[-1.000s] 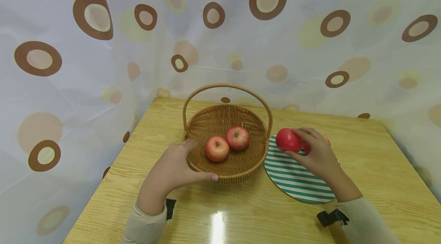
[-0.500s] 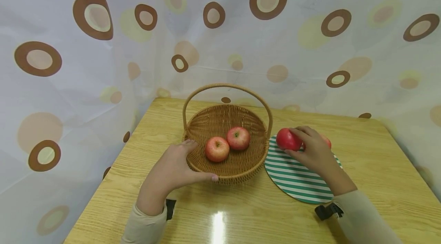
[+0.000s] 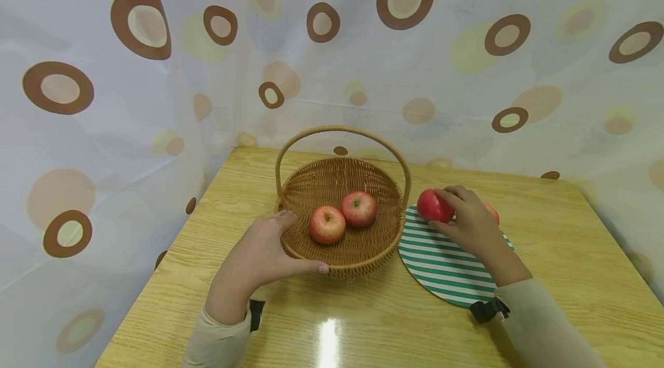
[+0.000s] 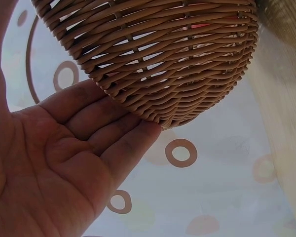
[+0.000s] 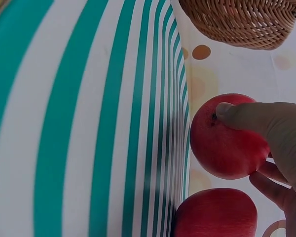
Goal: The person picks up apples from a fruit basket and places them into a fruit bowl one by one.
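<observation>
A wicker basket (image 3: 339, 267) with a tall arched handle holds two red-yellow apples, a front apple (image 3: 327, 225) and a rear apple (image 3: 359, 209). My left hand (image 3: 259, 252) lies against its front left side, thumb along the rim; the left wrist view shows the fingers (image 4: 128, 148) extended against the weave. At the far part of a striped round mat (image 3: 448, 267), my right hand (image 3: 474, 226) pinches a deep red apple (image 3: 434, 205). Its thumb presses near the dark hollow of that apple (image 5: 227, 143). Another red apple (image 5: 214, 215) sits beside it, mostly hidden behind the hand in the head view.
The light wooden table (image 3: 363, 322) carries everything. A patterned white curtain (image 3: 332, 68) closes off the back and left side. The basket handle (image 3: 342, 128) arches high between the two sides of the basket, which stands just left of the mat.
The right hand and the apple it holds have shifted slightly away from me, and the right forearm has swung a little to the left. The left hand and basket stay still.
</observation>
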Demonstrator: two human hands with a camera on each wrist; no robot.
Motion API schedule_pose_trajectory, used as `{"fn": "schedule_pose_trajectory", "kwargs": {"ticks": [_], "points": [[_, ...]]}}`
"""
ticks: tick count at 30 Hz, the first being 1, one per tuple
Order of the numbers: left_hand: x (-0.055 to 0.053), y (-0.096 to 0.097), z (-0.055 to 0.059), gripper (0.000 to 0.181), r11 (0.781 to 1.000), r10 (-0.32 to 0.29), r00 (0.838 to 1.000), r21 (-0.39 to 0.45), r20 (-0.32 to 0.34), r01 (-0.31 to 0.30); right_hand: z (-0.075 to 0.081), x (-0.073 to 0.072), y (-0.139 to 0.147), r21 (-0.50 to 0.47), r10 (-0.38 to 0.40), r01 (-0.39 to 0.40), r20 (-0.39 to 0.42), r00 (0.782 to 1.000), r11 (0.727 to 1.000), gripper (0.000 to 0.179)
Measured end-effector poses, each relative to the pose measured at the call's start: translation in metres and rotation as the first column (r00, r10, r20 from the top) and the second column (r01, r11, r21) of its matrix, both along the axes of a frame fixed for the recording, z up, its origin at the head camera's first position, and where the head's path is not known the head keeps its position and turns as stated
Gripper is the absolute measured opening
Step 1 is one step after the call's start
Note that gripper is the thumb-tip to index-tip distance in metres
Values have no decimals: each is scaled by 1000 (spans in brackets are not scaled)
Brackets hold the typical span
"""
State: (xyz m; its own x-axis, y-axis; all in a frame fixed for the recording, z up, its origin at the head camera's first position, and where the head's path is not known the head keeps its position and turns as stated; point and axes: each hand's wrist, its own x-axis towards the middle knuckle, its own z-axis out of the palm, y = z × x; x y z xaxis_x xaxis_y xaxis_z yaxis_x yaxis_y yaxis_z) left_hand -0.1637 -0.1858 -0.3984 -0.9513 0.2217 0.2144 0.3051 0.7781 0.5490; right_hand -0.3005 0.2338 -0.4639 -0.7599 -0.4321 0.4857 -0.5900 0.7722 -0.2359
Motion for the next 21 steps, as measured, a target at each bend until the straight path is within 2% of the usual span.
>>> {"fn": "schedule_pose_trajectory", "kwargs": {"ticks": [4, 9, 12, 21], "points": [[0, 0, 0, 104, 1000, 5, 1000, 0, 11, -5, -1, -4, 1, 28, -1, 2, -29, 1000, 1000, 70], [1, 0, 1, 119, 1000, 28, 999, -10, 47, -28, -4, -7, 1, 74, -2, 5, -41, 999, 997, 70], [2, 0, 2, 120, 1000, 29, 998, -9, 60, -29, -6, -9, 2, 93, -8, 13, -48, 999, 996, 70], [1, 0, 2, 114, 1000, 17, 1000, -17, 23, -17, -4, -13, 2, 108, -14, 20, -53, 998, 994, 71]]}}
